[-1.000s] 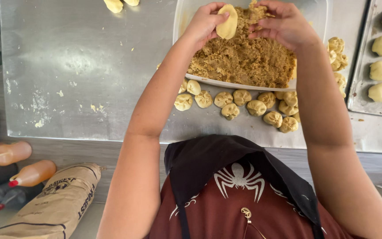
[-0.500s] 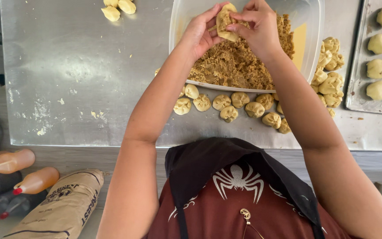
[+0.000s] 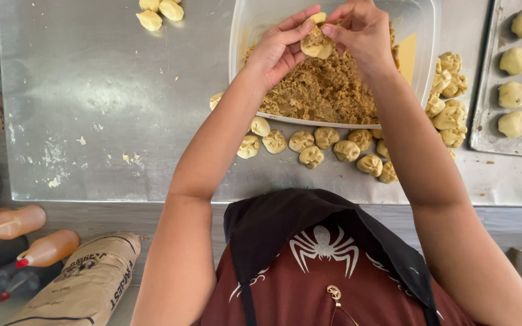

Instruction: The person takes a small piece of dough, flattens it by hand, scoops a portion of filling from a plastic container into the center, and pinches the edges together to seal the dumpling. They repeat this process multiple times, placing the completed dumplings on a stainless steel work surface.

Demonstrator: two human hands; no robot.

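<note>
Top centre: our left hand [image 3: 279, 51] & right hand [image 3: 360, 33] fingers pinched shut round the filled dough piece [image 3: 315, 42]; we'd seal edges evenly, w/ no crumb filling [image 3: 324, 90] leaking.

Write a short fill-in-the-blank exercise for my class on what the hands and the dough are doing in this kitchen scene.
1. Both hands, left hand and right hand, pinch one piece of ____ between them.
2. They work above a clear tub of crumbly ____ filling.
3. Filled dumplings lie in a row on the ____ table.

Missing words: dough; brown; metal
</note>
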